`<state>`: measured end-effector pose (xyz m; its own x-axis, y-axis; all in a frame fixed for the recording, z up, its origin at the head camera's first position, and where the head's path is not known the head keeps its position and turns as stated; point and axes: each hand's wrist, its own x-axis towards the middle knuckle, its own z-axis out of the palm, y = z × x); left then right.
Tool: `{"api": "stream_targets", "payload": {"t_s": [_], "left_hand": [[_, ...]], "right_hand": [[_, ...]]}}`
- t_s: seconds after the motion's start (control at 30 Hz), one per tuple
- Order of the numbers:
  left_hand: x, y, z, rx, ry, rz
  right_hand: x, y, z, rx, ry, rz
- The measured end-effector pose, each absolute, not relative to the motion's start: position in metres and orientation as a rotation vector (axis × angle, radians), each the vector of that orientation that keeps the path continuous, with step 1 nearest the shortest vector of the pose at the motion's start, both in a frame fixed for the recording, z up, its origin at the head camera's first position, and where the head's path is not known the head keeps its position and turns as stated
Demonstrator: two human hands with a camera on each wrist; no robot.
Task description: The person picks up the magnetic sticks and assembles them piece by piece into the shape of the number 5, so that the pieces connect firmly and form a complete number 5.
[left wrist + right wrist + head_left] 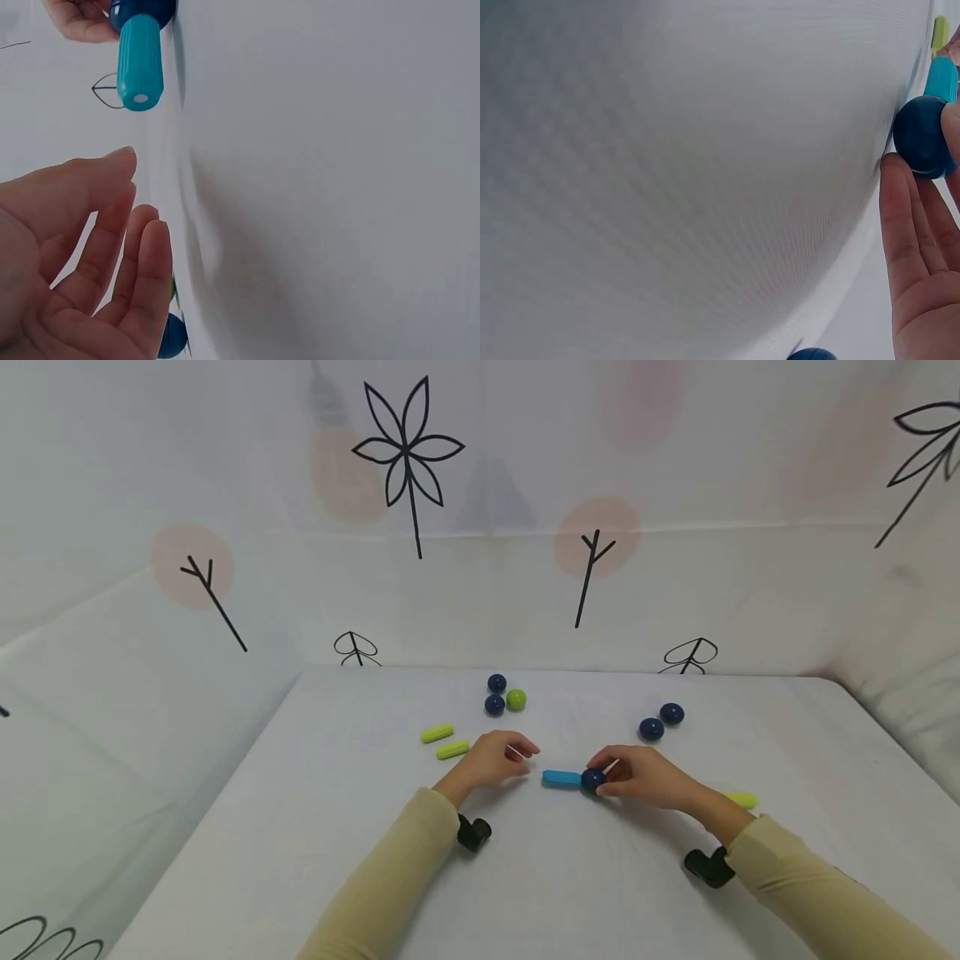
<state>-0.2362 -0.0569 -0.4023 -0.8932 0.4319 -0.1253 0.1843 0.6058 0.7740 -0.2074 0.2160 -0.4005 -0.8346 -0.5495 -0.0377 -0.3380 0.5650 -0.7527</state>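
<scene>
My right hand (636,774) pinches a dark blue ball (593,780) between thumb and fingers near the middle of the table. A light blue ridged stick (561,779) extends leftward from that ball, its end joined to it. In the left wrist view the stick (141,64) points toward the camera, showing a small pale spot on its tip. The right wrist view has the ball (922,137) against the thumb and fingertips. My left hand (497,758) is a short way left of the stick, fingers loosely bent, with nothing in them.
Two yellow-green sticks (438,733) lie left of my left hand. Behind it sit two dark blue balls and a green ball (516,699). Two more dark blue balls (652,729) rest at the back right. Another yellow-green stick (742,800) is partly hidden by my right wrist.
</scene>
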Motion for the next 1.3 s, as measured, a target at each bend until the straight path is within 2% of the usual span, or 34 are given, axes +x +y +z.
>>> {"api": "stream_targets", "payload": {"t_s": [0.7,1.3], "left_hand": [[-0.249,-0.070,-0.406,0.373,2.618,1.318],[-0.264,-0.073,-0.410,0.082,2.716,1.553]], "right_hand": [[-0.206,0.216,-0.400,-0.732,2.519,-1.158],[-0.206,0.217,-0.402,-0.747,2.521,-1.165]]}}
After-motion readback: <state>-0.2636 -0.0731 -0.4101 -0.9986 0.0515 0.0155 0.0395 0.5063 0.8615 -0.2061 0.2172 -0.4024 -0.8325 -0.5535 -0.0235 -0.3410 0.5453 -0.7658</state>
